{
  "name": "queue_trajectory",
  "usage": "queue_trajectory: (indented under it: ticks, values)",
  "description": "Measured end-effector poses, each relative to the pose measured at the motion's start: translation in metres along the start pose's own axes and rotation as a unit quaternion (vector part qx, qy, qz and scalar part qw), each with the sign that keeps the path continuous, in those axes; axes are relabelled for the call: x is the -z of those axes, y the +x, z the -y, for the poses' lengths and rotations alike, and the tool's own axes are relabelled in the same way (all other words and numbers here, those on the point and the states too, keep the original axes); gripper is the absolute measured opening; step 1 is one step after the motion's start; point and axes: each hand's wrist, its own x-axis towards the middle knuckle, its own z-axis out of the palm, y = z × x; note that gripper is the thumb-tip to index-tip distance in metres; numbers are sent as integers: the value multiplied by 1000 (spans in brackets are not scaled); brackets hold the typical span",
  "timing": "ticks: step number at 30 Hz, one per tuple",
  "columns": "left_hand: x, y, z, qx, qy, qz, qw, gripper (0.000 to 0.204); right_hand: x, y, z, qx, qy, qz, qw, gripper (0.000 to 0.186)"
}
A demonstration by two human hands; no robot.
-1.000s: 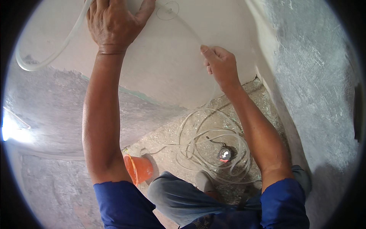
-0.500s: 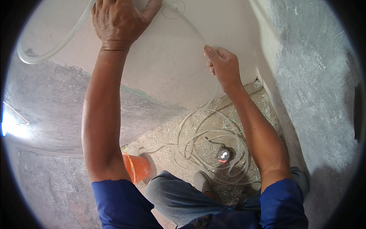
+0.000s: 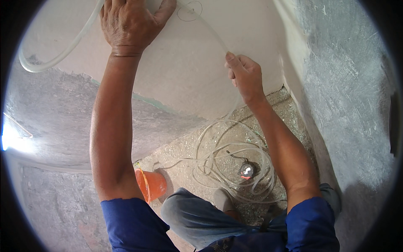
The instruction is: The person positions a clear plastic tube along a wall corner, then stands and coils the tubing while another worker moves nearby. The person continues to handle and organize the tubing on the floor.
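Observation:
My left hand (image 3: 132,23) lies on the pale plastered wall (image 3: 180,71) at the top, thumb spread, with fingertips beyond the frame's edge. Beside it a clear tube (image 3: 67,54) hangs in a loop at the upper left. Another length of tube (image 3: 210,31) runs down past a pencilled circle (image 3: 189,11) to my right hand (image 3: 243,75), whose fingers are closed on it. Below that hand the tube drops to a loose coil (image 3: 226,185) on the gritty floor.
An orange bucket (image 3: 153,185) stands at lower left. A round dark object with a short cord (image 3: 247,170) lies inside the coil. A rough grey wall (image 3: 344,117) rises at the right. A bright light (image 3: 12,138) shows at far left. My bent knee (image 3: 184,214) is below.
Over the last second both hands shifted slightly to the right in view. In the last half second my right hand moved slightly down; its grip on the tube is unchanged.

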Motion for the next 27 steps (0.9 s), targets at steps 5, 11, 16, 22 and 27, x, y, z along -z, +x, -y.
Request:
queue_trajectory:
  ticks: [5,11,16,22,27]
  values:
    - [1,1,-1,17,15,22,1000,89,0,-2,2,1,33,2,999,48]
    - [-1,-1,-1,4,7,4,1000,90,0,-1,7,3,20,3,1000,49]
    - [2,0,-1,20,3,27,999,88,-2,4,7,3,-21,-15,1000,51]
    - [11,6,7,-1,10,35,999,62,-2,10,0,33,-34,-32,998,55]
    - [25,24,16,-75,12,21,997,40,-1,10,4,3,-25,-32,999,56]
